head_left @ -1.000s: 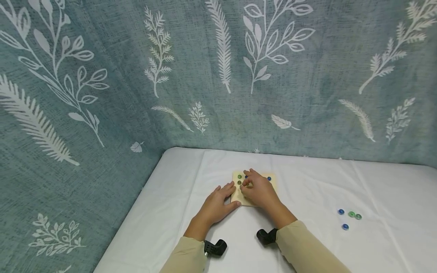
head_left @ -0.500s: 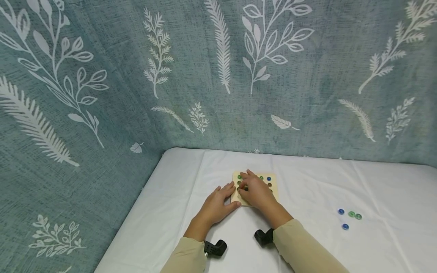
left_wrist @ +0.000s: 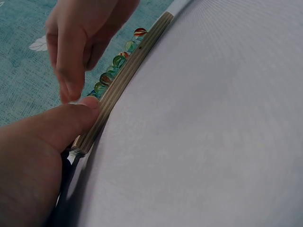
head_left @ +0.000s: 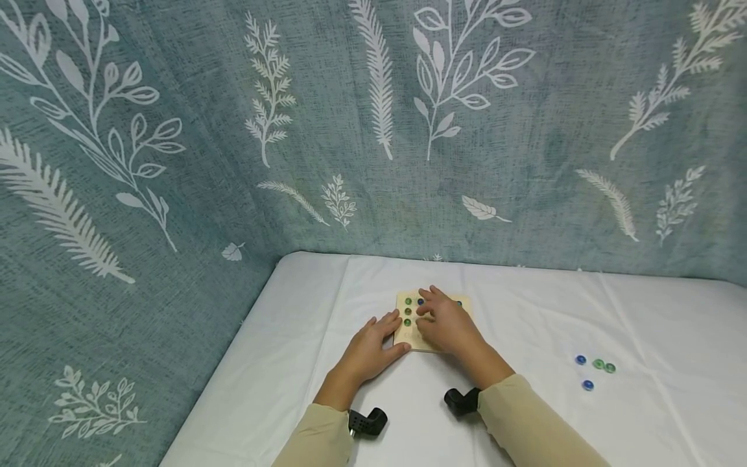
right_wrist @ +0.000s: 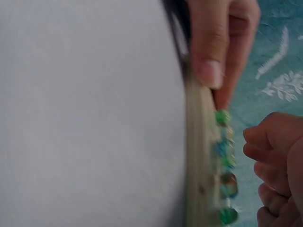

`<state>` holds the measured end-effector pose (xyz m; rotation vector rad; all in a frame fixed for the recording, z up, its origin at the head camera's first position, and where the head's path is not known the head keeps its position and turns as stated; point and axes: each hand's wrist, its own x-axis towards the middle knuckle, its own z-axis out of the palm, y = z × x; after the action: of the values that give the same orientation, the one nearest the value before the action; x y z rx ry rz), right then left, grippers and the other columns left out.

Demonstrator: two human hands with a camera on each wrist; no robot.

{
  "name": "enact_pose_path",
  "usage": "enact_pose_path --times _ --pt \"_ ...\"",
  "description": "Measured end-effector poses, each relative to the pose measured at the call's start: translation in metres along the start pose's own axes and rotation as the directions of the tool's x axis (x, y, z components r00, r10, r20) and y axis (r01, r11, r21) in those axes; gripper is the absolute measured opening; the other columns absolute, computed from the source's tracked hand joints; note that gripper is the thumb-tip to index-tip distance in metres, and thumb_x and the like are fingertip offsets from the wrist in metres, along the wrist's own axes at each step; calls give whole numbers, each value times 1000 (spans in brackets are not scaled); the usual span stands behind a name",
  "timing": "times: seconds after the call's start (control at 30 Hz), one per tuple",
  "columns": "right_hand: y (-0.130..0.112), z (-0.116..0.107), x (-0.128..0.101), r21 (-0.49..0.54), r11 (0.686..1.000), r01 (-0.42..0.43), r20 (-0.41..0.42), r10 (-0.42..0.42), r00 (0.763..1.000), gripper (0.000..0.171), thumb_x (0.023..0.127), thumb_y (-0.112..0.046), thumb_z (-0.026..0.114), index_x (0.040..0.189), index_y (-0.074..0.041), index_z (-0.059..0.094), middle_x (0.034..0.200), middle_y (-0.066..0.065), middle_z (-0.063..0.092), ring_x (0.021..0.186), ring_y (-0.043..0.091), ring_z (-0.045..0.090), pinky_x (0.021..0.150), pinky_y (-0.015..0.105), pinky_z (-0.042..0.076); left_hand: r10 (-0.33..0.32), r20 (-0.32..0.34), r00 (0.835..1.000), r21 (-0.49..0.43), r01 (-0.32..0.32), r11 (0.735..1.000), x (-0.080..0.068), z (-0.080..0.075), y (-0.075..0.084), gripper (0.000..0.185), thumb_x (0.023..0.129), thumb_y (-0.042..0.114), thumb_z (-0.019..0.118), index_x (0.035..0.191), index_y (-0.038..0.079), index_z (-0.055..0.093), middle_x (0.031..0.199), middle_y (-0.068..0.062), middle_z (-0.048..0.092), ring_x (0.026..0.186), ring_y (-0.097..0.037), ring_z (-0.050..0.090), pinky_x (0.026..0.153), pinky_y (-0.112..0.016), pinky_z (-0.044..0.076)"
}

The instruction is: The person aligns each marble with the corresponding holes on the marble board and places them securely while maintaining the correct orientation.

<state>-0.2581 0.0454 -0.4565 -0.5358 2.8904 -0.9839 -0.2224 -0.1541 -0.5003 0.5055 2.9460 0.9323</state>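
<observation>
Our left hand (head_left: 371, 347) rests, fingers wide, on the board's (head_left: 421, 344) left edge; our right (head_left: 449, 322), loosely bent, grips nothing visible above its marbles (head_left: 407, 311). Four loose marbles (head_left: 598, 364) lie right of it.

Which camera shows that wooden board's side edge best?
The left wrist view: the board's edge runs nearly full length, its layers showing. The right wrist view blurs it and cuts it off below; the head view shows mainly the top, partly hidden by the right hand.

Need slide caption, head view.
Left hand rests on a wooden board of marbles; right hand hovers above; four loose marbles lie to the right.
</observation>
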Motion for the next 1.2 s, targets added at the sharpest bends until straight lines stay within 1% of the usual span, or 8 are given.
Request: enact_pose_path --times 0.17,0.37,0.5,0.73,0.97,1.07,1.13,1.2 --pt "18 -30 -12 81 995 -61 -39 65 997 30 94 -21 61 117 -5 71 155 8 41 149 31 24 119 59 26 -11 -2 1000 -1 11 1000 0 0 1 65 92 50 64 148 19 47 158 10 34 147 -14 31 124 -41 23" --pt "53 -78 -45 120 988 -93 -149 110 983 30 96 -22 61 117 -3 70 154 11 42 146 37 30 111 66 32 -16 -3 1000 -14 16 1000 0 3 4 66 92 48 66 148 18 47 158 10 35 147 -13 32 124 -39 23" --pt "79 -107 -74 179 976 -127 -183 160 970 37 97 -35 61 116 -4 69 155 12 41 145 42 30 107 68 35 -19 -3 1000 -13 19 1000 0 3 4 66 92 49 65 148 19 47 158 10 35 147 -15 31 124 -40 24" --pt "127 -142 -113 213 936 -279 -88 303 949 61 94 -56 57 122 -2 65 158 11 31 143 48 27 106 67 35 -25 -8 1000 -26 25 999 -2 -2 1 65 92 48 65 147 18 48 158 9 34 148 -20 31 123 -46 25" --pt "164 -147 -132 312 865 -392 35 402 915 63 91 -52 65 125 1 63 158 10 27 145 48 19 111 68 28 -32 -18 999 -43 31 999 -3 -2 -1 65 91 47 66 147 19 48 158 7 35 148 -30 29 121 -53 26" --pt "174 -145 -137 318 859 -402 65 403 913 60 91 -50 66 125 0 64 158 13 27 145 47 20 109 60 38 -20 -7 1000 -48 19 999 -3 1 0 66 92 48 65 148 19 47 158 7 35 147 -34 29 121 -54 26" --pt "179 -144 -140 295 870 -395 77 391 917 58 91 -50 65 123 -2 65 158 16 27 144 48 23 103 42 48 -11 -9 1000 -53 10 999 -2 2 2 65 92 48 65 147 18 48 158 7 35 147 -35 30 120 -54 26" --pt "183 -143 -142 271 883 -384 81 377 923 55 91 -51 66 121 -4 66 158 17 29 143 47 26 91 24 52 -7 -11 1000 -49 7 999 -2 4 3 65 92 48 65 147 18 48 157 7 36 147 -35 30 120 -54 27"
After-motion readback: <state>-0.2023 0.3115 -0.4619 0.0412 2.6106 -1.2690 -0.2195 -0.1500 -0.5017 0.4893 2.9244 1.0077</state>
